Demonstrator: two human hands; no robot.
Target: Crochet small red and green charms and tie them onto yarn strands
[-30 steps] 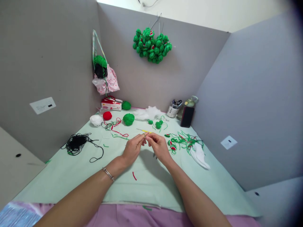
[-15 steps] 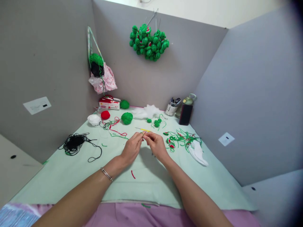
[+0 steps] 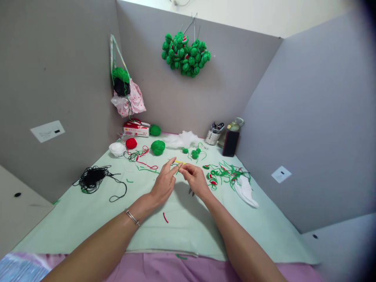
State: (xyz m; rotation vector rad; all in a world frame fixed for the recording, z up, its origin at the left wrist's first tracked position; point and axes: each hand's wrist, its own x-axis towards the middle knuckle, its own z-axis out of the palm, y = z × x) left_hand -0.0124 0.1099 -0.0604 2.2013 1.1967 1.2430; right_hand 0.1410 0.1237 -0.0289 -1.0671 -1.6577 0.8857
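My left hand (image 3: 164, 183) is over the middle of the table, index finger stretched forward and a strand of green yarn (image 3: 177, 166) at its fingers. Close beside it, my right hand (image 3: 194, 179) pinches the same yarn between thumb and fingertips. The yarn's exact path round the left fingers is too small to make out. Just beyond the fingertips shows the yellow handle of a crochet hook (image 3: 180, 162), partly hidden. Dark pointed tips (image 3: 191, 192), perhaps of scissors, peek out under my right hand.
A black yarn tangle (image 3: 92, 179) lies left. Green (image 3: 158, 147), red (image 3: 131, 143) and white yarn balls (image 3: 117, 149) stand behind, near white stuffing (image 3: 186, 139). At right are green yarn pieces (image 3: 226, 172), a white cloth-like piece (image 3: 246, 192) and a phone (image 3: 230, 143). Partitions enclose the table.
My left hand's fingers have spread, with the index finger lifted and a loop of green yarn now showing between the hands. My right hand has barely moved. More of the dark tips shows.
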